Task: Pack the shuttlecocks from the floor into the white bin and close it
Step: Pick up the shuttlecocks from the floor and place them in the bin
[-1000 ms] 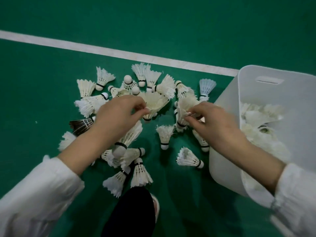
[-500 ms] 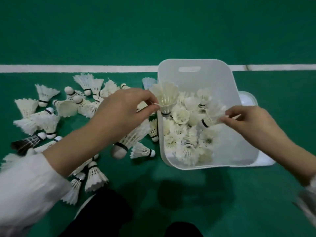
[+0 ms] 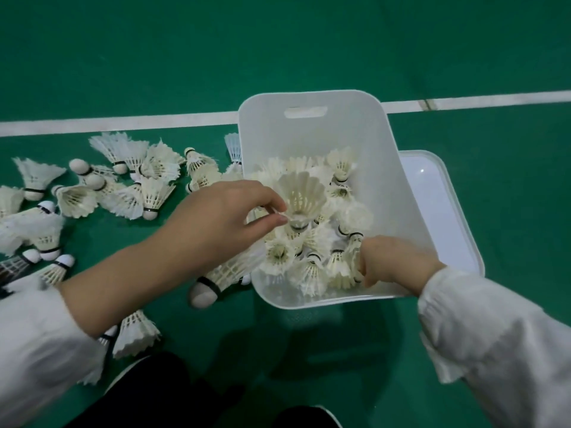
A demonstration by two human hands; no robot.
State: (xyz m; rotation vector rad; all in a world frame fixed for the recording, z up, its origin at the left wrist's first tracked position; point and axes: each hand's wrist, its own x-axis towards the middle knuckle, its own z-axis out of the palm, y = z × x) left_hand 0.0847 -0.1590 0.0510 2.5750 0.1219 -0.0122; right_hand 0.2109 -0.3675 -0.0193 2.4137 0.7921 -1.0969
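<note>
Green court floor [image 3: 309, 57], w/ a white line [image 3: 123, 122] running L to R across it. Left of centre, a loose scatter of white shuttlecocks [image 3: 148, 196] lies on the floor. Most are on their sides, corks pointing all ways, and many touch or overlap. A couple more lie nearer the bottom. One dark-feathered one [image 3: 10, 267] is at the far L edge, partly cut off. White bin [image 3: 401, 180] stands just R of the scatter, its far end across the line. Lid [image 3: 438, 196] lies flat on the floor at the bin's R side. The bin wall hides the lid's L part, so can't tell if it's under the bin.
</note>
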